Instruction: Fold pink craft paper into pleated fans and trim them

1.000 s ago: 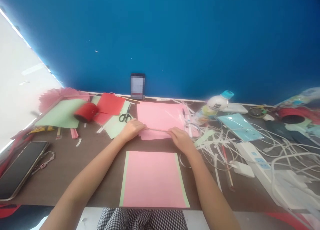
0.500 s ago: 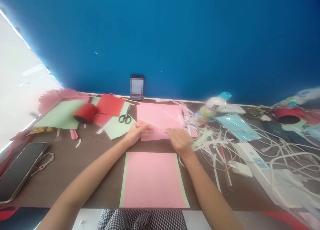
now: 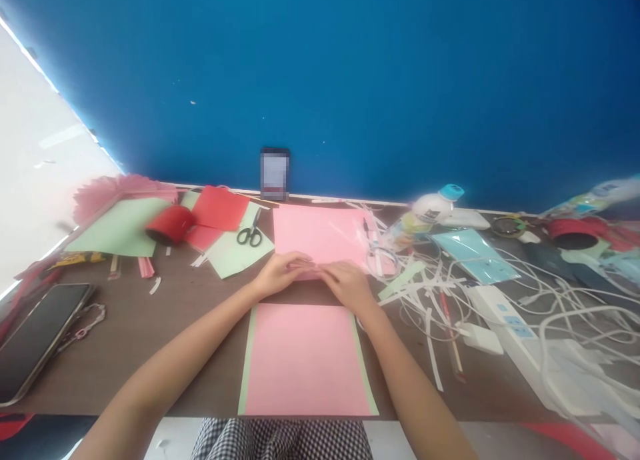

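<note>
My left hand (image 3: 281, 273) and my right hand (image 3: 345, 283) meet at the near edge of a pink paper stack (image 3: 320, 237) lying at the middle back of the brown table (image 3: 150, 320). Both hands are closed, fingertips pinching a thin strip of pink paper (image 3: 311, 268) between them. Just in front of my hands lies a pink sheet on a pale green sheet (image 3: 306, 360), reaching to the table's near edge.
Scissors (image 3: 250, 233), a red tape roll (image 3: 170, 225), red and green papers (image 3: 125, 228) and a pink fan sit back left. A phone (image 3: 37, 337) lies at left. White paper strips, cables (image 3: 565, 300), a power strip (image 3: 505, 310) and a glue bottle (image 3: 435, 205) crowd the right.
My hands have drawn together from wide apart on the pink strip to almost touching at its middle. The strip between them has shortened or folded up.
</note>
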### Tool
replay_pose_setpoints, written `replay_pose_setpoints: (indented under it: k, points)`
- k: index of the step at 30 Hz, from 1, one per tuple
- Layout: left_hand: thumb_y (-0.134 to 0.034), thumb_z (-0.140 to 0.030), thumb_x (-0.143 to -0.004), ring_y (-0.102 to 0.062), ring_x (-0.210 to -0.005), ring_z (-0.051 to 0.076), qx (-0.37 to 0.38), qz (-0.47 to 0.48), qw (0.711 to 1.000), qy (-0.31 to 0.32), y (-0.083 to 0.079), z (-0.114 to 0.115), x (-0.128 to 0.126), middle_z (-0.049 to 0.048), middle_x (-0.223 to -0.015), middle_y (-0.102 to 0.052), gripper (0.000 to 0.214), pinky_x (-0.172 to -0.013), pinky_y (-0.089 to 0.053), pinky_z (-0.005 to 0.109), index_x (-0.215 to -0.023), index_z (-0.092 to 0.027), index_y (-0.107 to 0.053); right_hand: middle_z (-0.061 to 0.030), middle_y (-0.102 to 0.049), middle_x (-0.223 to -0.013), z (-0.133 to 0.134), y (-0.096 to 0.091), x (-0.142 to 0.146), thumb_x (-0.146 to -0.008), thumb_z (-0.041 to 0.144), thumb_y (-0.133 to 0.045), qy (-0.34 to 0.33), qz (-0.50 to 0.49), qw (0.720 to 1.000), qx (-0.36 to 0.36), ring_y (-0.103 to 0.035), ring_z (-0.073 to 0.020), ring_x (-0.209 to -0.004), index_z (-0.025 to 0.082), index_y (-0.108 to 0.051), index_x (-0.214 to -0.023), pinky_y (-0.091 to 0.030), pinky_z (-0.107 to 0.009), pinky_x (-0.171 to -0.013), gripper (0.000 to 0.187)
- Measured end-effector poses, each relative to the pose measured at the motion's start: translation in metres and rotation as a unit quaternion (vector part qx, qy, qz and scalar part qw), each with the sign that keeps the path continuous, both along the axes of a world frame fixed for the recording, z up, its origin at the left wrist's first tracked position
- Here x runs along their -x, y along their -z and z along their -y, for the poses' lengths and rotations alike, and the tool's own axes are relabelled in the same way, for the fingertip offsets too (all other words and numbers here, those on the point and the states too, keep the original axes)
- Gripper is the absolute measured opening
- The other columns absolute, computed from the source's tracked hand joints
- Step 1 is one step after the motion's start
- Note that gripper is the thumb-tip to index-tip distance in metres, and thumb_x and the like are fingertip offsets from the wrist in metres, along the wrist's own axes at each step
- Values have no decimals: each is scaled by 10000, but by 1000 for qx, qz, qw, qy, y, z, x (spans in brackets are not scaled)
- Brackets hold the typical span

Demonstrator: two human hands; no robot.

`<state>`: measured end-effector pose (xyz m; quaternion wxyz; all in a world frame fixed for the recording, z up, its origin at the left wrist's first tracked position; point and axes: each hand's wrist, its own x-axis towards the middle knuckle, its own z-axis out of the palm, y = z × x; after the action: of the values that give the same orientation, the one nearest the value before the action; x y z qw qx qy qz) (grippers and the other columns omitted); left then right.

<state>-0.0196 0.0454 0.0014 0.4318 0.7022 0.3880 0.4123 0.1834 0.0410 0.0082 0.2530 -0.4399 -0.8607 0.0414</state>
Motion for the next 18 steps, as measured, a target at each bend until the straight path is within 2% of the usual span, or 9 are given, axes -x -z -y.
replay_pose_setpoints:
  k: [3,7,11,14,18]
  points:
    - [-586,-351,-744,-626,-892,188,-15,-33,999,-27,4,-4,4,52,-948,-679,223,-791,-492,284,-874,-188,-666,-34,-684,-773,0,0,-5,-876,314,-408,-14,-2,999,31,-600,-172,-710,221,-642,-796,-416,-317,-706,264]
    - [-627,-379,-698,-634,-877,207,53,-30,998,-16,5,-12,14,51,-928,-691,264,-808,-494,298,-866,-188,-698,-28,-677,-812,-4,-3,-18,-873,315,-401,-6,-36,995,89,-599,-177,-756,226,-620,-798,-434,-319,-722,248]
    - [-661,-392,-655,-643,-854,229,115,-6,993,-6,3,-19,20,68,-890,-698,318,-766,-513,305,-872,-164,-706,-18,-658,-761,-6,-3,-25,-854,309,-422,24,-93,984,149,-598,-166,-697,224,-601,-766,-459,-300,-656,217]
    - [-680,-396,-628,-653,-799,229,126,5,992,-15,2,-21,23,71,-828,-706,337,-706,-527,299,-862,-154,-709,-20,-659,-778,-4,-4,-25,-835,319,-453,33,-130,979,155,-602,-171,-720,230,-612,-753,-469,-298,-650,200]
    - [-684,-385,-625,-648,-834,222,117,-3,993,-27,2,-21,28,60,-883,-700,300,-728,-525,288,-841,-179,-715,-13,-664,-797,-1,-6,-24,-822,323,-471,33,-163,965,203,-604,-160,-714,225,-621,-771,-485,-289,-642,186]
